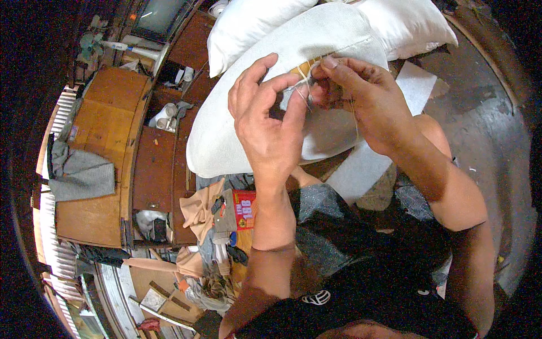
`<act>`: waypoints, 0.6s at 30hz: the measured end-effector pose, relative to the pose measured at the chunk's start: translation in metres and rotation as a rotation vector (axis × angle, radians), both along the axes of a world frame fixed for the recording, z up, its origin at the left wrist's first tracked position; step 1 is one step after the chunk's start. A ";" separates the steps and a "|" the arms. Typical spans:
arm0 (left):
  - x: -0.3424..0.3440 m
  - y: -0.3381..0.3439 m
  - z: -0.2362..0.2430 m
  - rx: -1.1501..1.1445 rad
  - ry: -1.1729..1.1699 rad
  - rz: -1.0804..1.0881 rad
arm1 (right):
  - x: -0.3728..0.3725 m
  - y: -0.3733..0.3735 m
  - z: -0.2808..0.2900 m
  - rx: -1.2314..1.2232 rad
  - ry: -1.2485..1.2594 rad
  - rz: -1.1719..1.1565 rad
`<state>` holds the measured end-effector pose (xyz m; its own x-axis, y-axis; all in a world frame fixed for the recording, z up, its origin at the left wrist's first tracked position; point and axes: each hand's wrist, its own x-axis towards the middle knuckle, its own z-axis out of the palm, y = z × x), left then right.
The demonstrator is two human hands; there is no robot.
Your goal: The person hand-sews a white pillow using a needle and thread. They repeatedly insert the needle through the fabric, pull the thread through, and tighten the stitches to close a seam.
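Note:
Pale thread [308,75] runs between my two hands in a few loose strands. My left hand [262,113] has the thread at the tips of its bent thumb and index finger, with the other fingers raised. My right hand [375,96] pinches the thread between thumb and fingers; anything else small in that pinch is hidden. One strand hangs down below the right hand. Behind both hands lies a large light grey fabric cushion [217,138]. A yellow-orange patch [305,67] shows on it just behind the thread.
White pillows [248,28] [409,25] lie beyond the cushion. At left stands a brown wooden cabinet [155,169] with a grey cloth [84,172] near it. A red printed package [244,209] and crumpled clothes [200,209] lie beside my left forearm. A white board [361,172] is below the cushion.

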<state>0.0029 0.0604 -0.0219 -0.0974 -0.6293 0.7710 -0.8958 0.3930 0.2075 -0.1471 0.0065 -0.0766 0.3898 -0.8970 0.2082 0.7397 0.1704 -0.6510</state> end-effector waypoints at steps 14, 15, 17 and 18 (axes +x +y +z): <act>0.011 0.004 -0.005 -0.121 0.157 -0.112 | -0.016 -0.017 -0.007 -0.759 0.723 -0.844; 0.014 0.006 -0.006 -0.126 0.226 -0.145 | -0.017 -0.020 -0.008 -0.781 0.761 -0.882; 0.021 0.008 -0.006 -0.144 0.331 -0.215 | -0.017 -0.022 -0.008 -0.825 0.837 -0.957; 0.025 0.008 -0.006 -0.157 0.373 -0.258 | -0.018 -0.021 -0.008 -0.817 0.868 -0.943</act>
<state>0.0283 0.0683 -0.0280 0.0664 -0.4942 0.8668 -0.6408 0.6448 0.4167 -0.1655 -0.0143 -0.0850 0.0168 -0.6367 0.7709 -0.2811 -0.7429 -0.6075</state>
